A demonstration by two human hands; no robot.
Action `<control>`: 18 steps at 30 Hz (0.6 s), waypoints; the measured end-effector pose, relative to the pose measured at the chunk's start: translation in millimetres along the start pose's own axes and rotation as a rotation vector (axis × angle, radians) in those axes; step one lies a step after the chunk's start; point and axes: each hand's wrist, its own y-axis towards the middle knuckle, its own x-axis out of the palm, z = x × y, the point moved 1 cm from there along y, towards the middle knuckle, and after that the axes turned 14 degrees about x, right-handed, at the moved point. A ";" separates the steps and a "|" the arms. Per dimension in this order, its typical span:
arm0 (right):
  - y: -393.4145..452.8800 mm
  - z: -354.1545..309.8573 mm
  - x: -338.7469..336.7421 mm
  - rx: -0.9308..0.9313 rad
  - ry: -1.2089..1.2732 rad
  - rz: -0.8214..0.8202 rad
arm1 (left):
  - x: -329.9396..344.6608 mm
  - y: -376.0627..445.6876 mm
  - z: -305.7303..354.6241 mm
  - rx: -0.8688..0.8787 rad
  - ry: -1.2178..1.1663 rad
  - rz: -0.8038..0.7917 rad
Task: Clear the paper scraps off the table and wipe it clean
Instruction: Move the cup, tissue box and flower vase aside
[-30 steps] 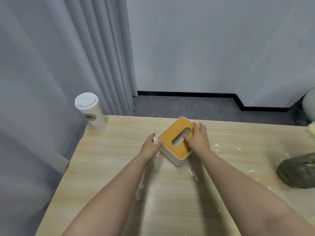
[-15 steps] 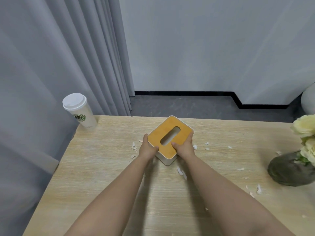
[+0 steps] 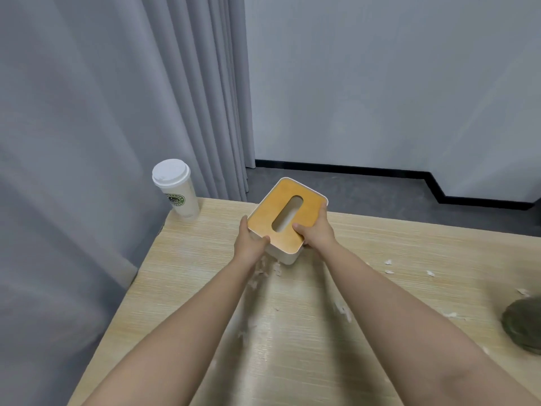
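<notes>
**Tissue box gripped in both hands, scraps strewn across the table**

At the far left corner of the table (image 3: 187,259) stands a lidded paper cup (image 3: 176,189), just beside the grey curtain (image 3: 102,142). Right of it, the left hand (image 3: 248,244) grips the near-left corner of the tissue box (image 3: 288,218), thumb curled over the orange lid and fingers round the side. The right hand (image 3: 317,232) holds the box's right side, thumb on the lid beside the slot and fingers wrapped along the edge. The box looks tilted, its far end past the table's far edge, probably lifted.

Paper scraps (image 3: 266,271) lie under and near the box, between the forearms, and further right toward a dark rounded object (image 3: 524,326).

Risks, as I judge them: setting the box down on scraps would trap them beneath it; swinging it left could knock the cup over; air from a fast move could scatter the light scraps onto the floor.

The dark object is cut off at the right edge. No tissue shows in the slot, the box's underside is hidden, and scraps under the arms cannot be counted.
</notes>
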 end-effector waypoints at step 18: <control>38.2 -70.4 138.9 0.045 -0.043 -0.091 | -100.8 91.8 -71.1 -0.125 -0.036 0.055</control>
